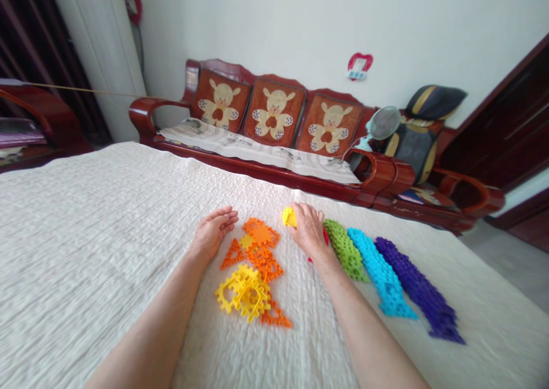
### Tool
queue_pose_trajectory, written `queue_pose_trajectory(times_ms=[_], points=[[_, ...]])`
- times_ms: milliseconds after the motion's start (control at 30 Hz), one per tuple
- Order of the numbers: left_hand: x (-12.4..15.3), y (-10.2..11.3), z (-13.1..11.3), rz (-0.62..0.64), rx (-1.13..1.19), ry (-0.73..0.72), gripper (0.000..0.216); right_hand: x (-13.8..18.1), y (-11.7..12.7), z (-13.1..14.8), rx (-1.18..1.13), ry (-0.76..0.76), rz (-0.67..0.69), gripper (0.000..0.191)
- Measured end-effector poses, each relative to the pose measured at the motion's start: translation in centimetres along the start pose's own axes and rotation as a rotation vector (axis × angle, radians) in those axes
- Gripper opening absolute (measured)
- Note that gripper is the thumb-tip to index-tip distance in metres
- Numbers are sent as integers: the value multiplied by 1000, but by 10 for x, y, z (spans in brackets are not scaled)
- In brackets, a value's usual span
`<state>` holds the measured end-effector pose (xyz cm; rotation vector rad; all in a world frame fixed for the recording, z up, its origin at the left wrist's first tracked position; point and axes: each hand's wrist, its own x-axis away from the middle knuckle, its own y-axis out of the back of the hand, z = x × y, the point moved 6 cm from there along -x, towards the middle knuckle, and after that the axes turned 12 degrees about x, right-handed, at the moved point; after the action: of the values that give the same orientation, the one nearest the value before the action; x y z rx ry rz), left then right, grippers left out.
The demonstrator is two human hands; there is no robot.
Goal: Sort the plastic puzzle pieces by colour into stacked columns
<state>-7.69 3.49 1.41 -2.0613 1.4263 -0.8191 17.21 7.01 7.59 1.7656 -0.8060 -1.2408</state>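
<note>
My right hand (pixel 307 226) has its fingers closed on a yellow toothed plastic piece (pixel 289 217), held near the far edge of the quilted cover. Partly hidden behind that hand and wrist are red pieces (pixel 325 237). My left hand (pixel 215 229) is empty, palm turned inward and fingers stretched out, just left of the loose pieces. Between my arms lie orange toothed pieces (pixel 262 233), some of them triangles (pixel 232 254), with a small yellow piece (pixel 246 242) among them. Nearer to me is a pile of yellow gear-edged pieces (pixel 244 293), beside another orange triangle (pixel 277 317).
Right of my right arm lie long rows of green (pixel 346 249), light blue (pixel 380 272) and purple (pixel 418 289) pieces. All rest on a white quilted cover (pixel 111 217). Beyond it stand a wooden sofa (pixel 266 169) with bear cushions and a small fan (pixel 384 123).
</note>
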Motion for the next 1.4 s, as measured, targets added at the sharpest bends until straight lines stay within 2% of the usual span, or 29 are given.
queue_pose_trajectory(times_ms=[100, 200, 367, 467, 567, 733, 933, 1100, 1233, 1400], points=[[0, 0, 0, 3, 1, -7, 19, 1, 5, 1, -30, 11, -37, 52], [0, 0, 0, 11, 4, -10, 20, 5, 14, 9, -154, 50, -79, 44], [0, 0, 0, 4, 21, 1, 18, 27, 27, 43, -530, 178, -106, 28], [-1, 0, 0, 7, 33, -7, 18, 38, 33, 66, -614, 291, -84, 25], [-1, 0, 0, 18, 43, -13, 20, 36, 38, 84, -568, 413, -48, 26], [-2, 1, 0, 29, 61, -12, 19, 14, 43, 102, -368, 574, 66, 33], [-3, 2, 0, 20, 82, -15, 20, -2, 39, 118, -198, 702, 310, 33], [0, -1, -2, 9, 91, -11, 19, 0, 40, 127, -98, 755, 473, 39], [0, -1, -2, 9, 106, -6, 19, 4, 39, 130, -19, 814, 441, 37], [-1, 0, -2, 12, 111, -9, 19, 4, 32, 131, -36, 836, 369, 38]])
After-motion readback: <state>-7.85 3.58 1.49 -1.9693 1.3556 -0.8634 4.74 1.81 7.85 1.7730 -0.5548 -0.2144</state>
